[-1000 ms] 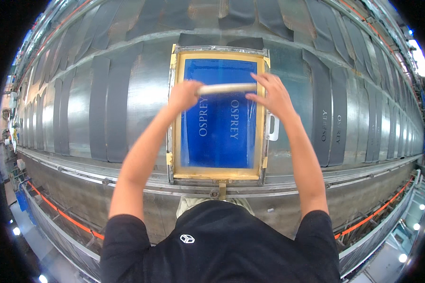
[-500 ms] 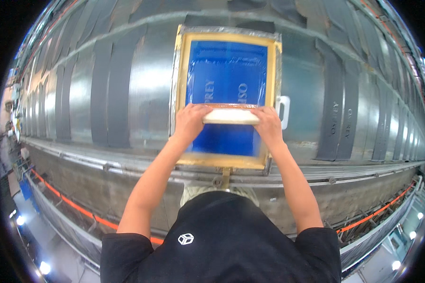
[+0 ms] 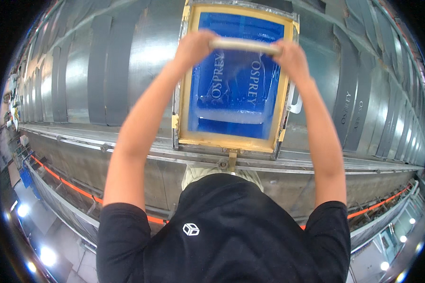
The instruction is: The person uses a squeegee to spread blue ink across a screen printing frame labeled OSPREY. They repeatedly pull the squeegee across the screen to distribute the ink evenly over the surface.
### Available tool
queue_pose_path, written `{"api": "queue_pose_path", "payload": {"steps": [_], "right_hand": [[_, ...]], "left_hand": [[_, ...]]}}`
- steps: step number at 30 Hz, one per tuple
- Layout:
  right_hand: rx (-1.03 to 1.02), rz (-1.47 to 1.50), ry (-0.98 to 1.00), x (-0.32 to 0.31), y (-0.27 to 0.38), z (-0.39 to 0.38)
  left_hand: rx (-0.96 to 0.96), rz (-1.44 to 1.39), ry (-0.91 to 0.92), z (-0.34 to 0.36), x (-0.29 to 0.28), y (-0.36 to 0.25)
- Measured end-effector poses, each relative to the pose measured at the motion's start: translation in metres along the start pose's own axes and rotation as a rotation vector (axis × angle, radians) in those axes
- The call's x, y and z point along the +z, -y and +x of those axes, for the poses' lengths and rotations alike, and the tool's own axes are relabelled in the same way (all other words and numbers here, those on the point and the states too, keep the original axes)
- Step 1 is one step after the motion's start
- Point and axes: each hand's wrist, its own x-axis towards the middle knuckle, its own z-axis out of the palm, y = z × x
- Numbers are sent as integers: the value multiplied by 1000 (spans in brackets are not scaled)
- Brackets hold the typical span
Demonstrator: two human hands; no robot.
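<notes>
A screen-printing frame point(image 3: 225, 142) with yellow-taped inner edges lies on the long metal table, around a blue mesh point(image 3: 236, 106) that carries two lines of pale lettering. Across the far part of the mesh I hold a pale-handled squeegee point(image 3: 244, 45) level, its lower edge hard to make out. My left hand point(image 3: 197, 47) is closed around its left end. At the right end my right hand point(image 3: 290, 59) grips it too, slightly blurred. Wet, glossy streaks mark the blue surface between the squeegee and the frame's near side.
Dark fabric strips point(image 3: 115, 70) lie in rows on the metal table point(image 3: 151, 61) to the left, with lettered strips point(image 3: 347, 99) to the right. A white handle point(image 3: 295, 99) sticks out at the frame's right side. Metal rails point(image 3: 170, 157) run along the near table edge.
Both hands have moved the squeegee away from me, from the mesh's nearer half to its far part. More lettering shows now, and my arms are stretched further out.
</notes>
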Motion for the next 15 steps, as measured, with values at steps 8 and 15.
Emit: {"api": "queue_pose_path", "payload": {"steps": [8,15], "right_hand": [[97,-17,118,-2,-37,61],[56,52,64,13,-3,-30]], "left_hand": [[44,108,-26,85,10,17],[22,38,65,-15,16,-5]]}}
